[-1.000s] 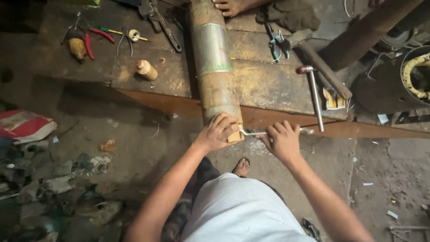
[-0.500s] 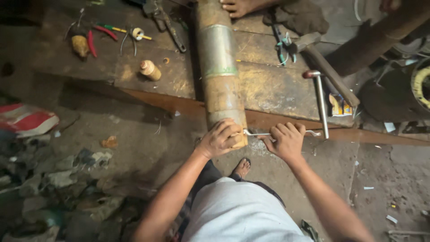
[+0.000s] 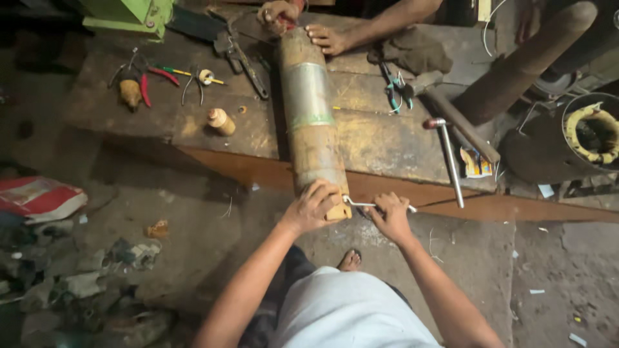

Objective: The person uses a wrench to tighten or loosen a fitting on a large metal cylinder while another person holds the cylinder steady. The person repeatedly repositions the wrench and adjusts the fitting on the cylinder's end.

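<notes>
A long rusty metal cylinder (image 3: 311, 116) with a bright steel band lies on a worn wooden bench (image 3: 380, 142), its near end sticking past the bench edge. My left hand (image 3: 314, 206) is wrapped over that near end. My right hand (image 3: 389, 216) grips a thin bent metal handle (image 3: 364, 205) that runs into the cylinder's end. At the far end another person's hand (image 3: 278, 13) and foot (image 3: 329, 37) rest against the cylinder.
A hammer (image 3: 448, 158) lies right of the cylinder, pliers (image 3: 392, 90) and a wrench (image 3: 242, 58) beyond. Red-handled pliers (image 3: 143, 87) and a small wooden bobbin (image 3: 220, 120) sit on the left. Rags and scrap litter the floor at left. A wound coil (image 3: 590, 132) stands at right.
The view has tilted up, bringing the other person's hand and foot into sight. My hands keep their hold on the cylinder end and handle, with the right hand shifted slightly.
</notes>
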